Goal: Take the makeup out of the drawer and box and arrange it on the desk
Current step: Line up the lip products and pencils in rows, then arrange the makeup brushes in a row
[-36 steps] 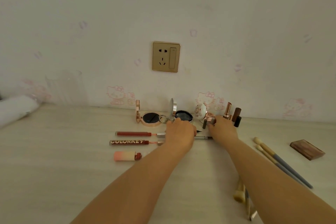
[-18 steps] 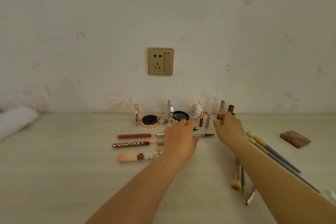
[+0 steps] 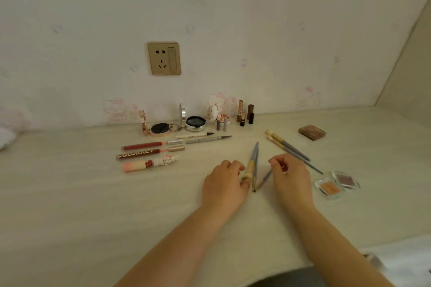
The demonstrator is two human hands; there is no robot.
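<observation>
My left hand (image 3: 222,185) pinches the bristle end of two long makeup brushes (image 3: 253,161) lying side by side mid-desk. My right hand (image 3: 290,178) is curled just right of them, its fingertips at the handle end of a thin brush (image 3: 263,180); whether it grips that brush is unclear. Two more brushes (image 3: 288,147) lie behind the right hand. Three lip gloss tubes (image 3: 144,154) lie in a row at the left, with two liner pens (image 3: 206,139) behind them. Open compacts (image 3: 195,122) and upright lipsticks (image 3: 245,114) stand along the wall.
A brown palette (image 3: 312,132) sits far right. Two clear eyeshadow cases (image 3: 335,185) lie beside my right hand. A gold wall socket (image 3: 164,58) is above the compacts. A white object (image 3: 4,138) lies at the left edge. The desk (image 3: 70,205) ends at the lower right.
Both hands have pulled back from the items by the wall to the brushes nearer me. The view has tilted down and right, bringing the eyeshadow cases into sight.
</observation>
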